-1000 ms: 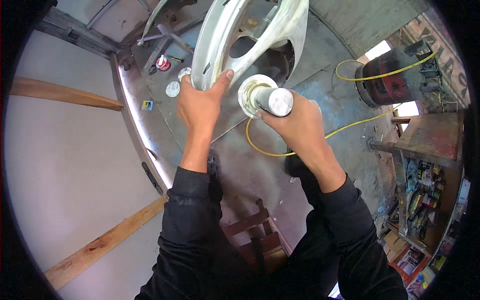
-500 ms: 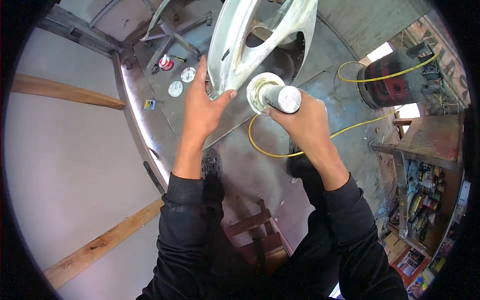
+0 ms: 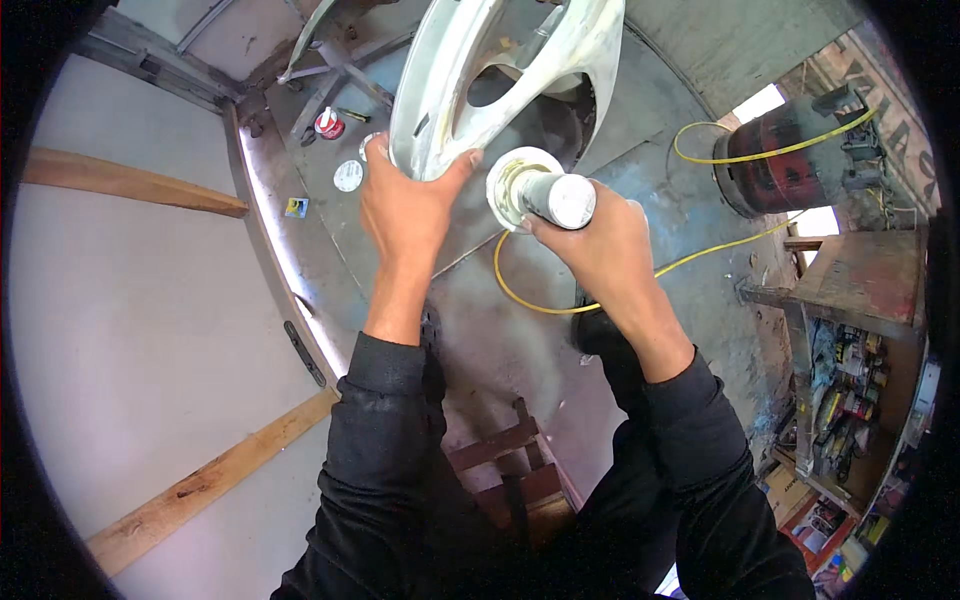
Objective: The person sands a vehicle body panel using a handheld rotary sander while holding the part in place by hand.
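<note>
My left hand [image 3: 410, 205] is closed round the near end of a curved white-and-grey panel [image 3: 455, 125] with large openings, its thumb on the right edge and its fingers on the left. Patchy, dull white areas cover the panel, whose top runs out of view. To the right, my right hand [image 3: 600, 235] grips an air sander [image 3: 560, 200] with a cylindrical body. The sander's round pale pad [image 3: 505, 190] is tilted towards the panel, with a gap between them. Behind my right hand passes a yellow air hose [image 3: 505, 285].
On the floor at left lie a white sanding disc [image 3: 348, 177], a red-and-white can [image 3: 329, 123] and a small packet [image 3: 296, 208]. A metal stand [image 3: 345, 75] is behind them. A dark red tank [image 3: 790, 155] stands at right, above a cluttered wooden shelf [image 3: 865, 275]. A white panelled wall [image 3: 130, 300] borders the left.
My left hand and the panel have shifted slightly left and up, and the fingers now cover most of one sanding disc. The sander has moved a little left in my right hand.
</note>
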`<action>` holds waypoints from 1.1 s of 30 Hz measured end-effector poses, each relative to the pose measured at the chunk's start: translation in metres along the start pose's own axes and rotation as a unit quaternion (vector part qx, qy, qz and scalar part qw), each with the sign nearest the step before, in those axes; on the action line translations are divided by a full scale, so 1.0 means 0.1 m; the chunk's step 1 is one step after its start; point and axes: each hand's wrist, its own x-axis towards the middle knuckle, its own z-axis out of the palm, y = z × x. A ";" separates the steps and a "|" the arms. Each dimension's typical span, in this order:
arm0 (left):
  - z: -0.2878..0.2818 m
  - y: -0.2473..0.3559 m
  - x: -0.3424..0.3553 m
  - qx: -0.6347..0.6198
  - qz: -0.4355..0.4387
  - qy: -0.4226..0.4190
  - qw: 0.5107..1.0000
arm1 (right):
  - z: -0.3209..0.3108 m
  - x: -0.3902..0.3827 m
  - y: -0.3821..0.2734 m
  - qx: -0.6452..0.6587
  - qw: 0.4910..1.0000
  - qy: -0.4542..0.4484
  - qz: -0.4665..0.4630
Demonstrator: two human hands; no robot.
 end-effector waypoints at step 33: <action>-0.01 -0.03 -0.04 -0.198 0.032 -0.045 0.979 | 0.32 0.13 -0.01 -0.081 0.983 -0.145 -0.084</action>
